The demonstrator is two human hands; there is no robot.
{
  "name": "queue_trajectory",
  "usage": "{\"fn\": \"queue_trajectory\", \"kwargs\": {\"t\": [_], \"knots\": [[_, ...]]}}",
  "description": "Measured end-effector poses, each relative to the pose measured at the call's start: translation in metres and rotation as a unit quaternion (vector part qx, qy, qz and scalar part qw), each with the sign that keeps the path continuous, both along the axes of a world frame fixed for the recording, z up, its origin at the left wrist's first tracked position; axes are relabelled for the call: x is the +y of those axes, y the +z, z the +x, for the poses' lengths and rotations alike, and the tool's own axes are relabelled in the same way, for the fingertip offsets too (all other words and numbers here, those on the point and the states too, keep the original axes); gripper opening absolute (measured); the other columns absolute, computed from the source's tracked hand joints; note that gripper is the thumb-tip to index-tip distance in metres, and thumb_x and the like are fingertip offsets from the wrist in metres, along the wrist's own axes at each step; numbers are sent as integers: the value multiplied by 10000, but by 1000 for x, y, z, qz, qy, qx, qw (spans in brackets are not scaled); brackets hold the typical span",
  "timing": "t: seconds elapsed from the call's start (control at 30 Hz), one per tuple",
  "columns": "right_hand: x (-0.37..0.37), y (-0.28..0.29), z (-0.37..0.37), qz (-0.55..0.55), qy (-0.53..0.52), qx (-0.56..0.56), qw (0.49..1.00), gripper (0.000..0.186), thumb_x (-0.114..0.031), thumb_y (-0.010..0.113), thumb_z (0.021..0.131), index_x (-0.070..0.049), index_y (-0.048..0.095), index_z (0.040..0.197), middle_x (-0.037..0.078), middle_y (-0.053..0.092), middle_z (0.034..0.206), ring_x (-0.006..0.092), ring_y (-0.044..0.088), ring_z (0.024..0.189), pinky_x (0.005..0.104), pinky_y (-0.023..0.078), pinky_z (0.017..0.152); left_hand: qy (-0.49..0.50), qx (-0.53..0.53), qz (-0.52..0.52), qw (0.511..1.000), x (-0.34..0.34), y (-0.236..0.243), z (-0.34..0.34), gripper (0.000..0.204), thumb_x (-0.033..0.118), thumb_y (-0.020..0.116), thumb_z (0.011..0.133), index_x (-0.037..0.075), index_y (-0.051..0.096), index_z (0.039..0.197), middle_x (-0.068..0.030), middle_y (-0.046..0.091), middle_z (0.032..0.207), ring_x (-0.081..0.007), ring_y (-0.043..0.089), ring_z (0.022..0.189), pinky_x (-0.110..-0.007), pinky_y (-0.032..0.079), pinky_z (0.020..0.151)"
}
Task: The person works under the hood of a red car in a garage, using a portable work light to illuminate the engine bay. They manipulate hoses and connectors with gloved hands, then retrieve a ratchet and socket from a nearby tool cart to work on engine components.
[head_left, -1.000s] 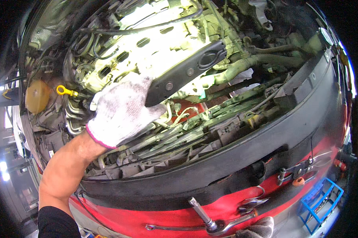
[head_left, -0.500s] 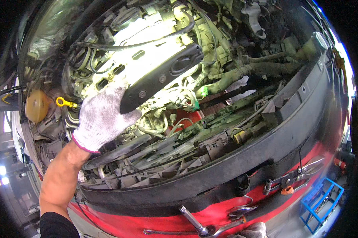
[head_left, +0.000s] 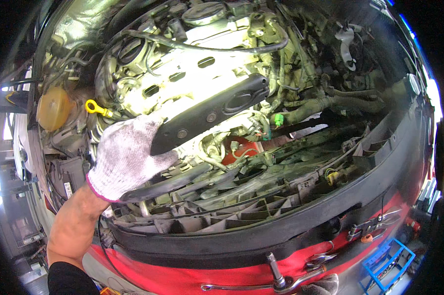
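My left hand [head_left: 126, 155], in a whitish knit glove with a dark pink cuff, reaches in from the lower left over an engine bay. It grips the near left end of a long black plastic cover [head_left: 222, 109], thumb below and the other fingers partly hidden behind it. The cover slants up to the right and has two round metal-ringed holes and an oval raised shape. Behind it lies the brightly lit engine top [head_left: 182, 73]. A yellow dipstick loop [head_left: 92, 106] stands just above the glove. My right hand is out of the picture.
An amber reservoir [head_left: 54, 109] sits at the left. A black hose [head_left: 207, 48] crosses the engine. Along the red front bumper [head_left: 197, 260] lie a ratchet with a socket [head_left: 276, 270], wrenches [head_left: 236, 287] and crumpled grey fabric [head_left: 323, 285]. A blue cart [head_left: 386, 265] stands lower right.
The view has shifted, so the engine bay and tools sit farther right in the picture. My left hand keeps its grip on the black plastic cover, which lies a little lower in view.
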State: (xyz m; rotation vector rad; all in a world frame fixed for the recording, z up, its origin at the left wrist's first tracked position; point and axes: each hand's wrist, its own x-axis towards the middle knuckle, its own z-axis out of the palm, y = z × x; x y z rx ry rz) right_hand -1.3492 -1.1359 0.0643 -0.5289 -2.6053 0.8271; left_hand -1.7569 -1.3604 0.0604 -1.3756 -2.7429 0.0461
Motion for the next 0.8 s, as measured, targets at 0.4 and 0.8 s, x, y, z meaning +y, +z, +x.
{"fn": "queue_trajectory", "kwargs": {"t": [0.4, 0.8], "knots": [[-7, -8, -14, 103, -22, 38, 994, 134, -199, 620, 953, -101, 592, 866, 61, 604, 737, 259, 563, 610, 373, 477, 570, -1, -3, 0, 1000, -58, 5, -8, 674, 418, 880, 682, 30, 647, 1182, -164, 685, 1029, -362, 680, 891, -462, 519, 826], [-20, -17, -23, 63, -90, 133, 985, 419, -285, 488, 1047, -46, 584, 716, 88, 580, 664, 251, 531, 583, 387, 465, 606, 45, -19, -27, 998, -106, 11, -10, 657, 414, 865, 689, 49, 654, 1193, -154, 694, 1028, -348, 674, 914, -459, 515, 837]]}}
